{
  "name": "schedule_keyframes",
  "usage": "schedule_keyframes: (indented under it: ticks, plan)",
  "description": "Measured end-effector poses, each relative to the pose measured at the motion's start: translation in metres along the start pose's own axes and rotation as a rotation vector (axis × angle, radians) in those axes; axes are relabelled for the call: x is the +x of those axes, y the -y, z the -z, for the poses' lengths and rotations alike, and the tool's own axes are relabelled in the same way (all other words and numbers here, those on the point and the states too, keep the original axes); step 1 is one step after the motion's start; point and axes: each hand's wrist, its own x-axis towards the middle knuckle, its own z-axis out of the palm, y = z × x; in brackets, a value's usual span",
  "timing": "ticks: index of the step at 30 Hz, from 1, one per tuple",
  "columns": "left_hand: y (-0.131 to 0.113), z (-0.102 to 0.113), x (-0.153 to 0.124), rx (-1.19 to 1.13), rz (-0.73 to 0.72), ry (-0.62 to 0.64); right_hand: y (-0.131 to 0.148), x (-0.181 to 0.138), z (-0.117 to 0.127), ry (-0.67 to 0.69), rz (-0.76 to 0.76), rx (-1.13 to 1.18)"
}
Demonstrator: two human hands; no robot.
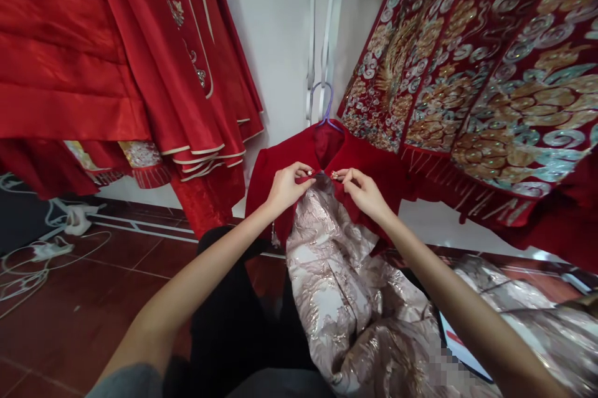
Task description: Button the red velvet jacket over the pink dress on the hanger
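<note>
A short dark red jacket (280, 164) hangs in front of me on a purple hanger (328, 102). My left hand (290, 187) pinches the jacket's left front edge, beside a small shiny button. On the opposite edge, my right hand (362, 191) grips the cloth by another shiny button. A narrow gap separates the two edges. Below and between my hands, a pale pink and silver brocade garment (327, 261) spreads down over my lap; its upper end meets the jacket opening, and I cannot tell how they join.
Bright red dresses (187, 74) hang at the left, and a heavily embroidered fringed garment (467, 74) hangs at the right. White straps (322, 18) run down the wall. White cables (42, 255) lie on the tiled floor (116, 298). More brocade (527, 311) lies at the lower right.
</note>
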Motion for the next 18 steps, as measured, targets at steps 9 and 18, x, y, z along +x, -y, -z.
schedule_keyframes:
  ticks: [9, 18]
  plan:
    - [0.003, -0.010, 0.004, -0.120, 0.030, -0.042, 0.018, 0.004, -0.023, -0.001, 0.129, -0.149]
    - [-0.013, 0.000, 0.001, 0.081, -0.121, 0.049, 0.022, 0.005, -0.034, -0.081, 0.181, -0.190]
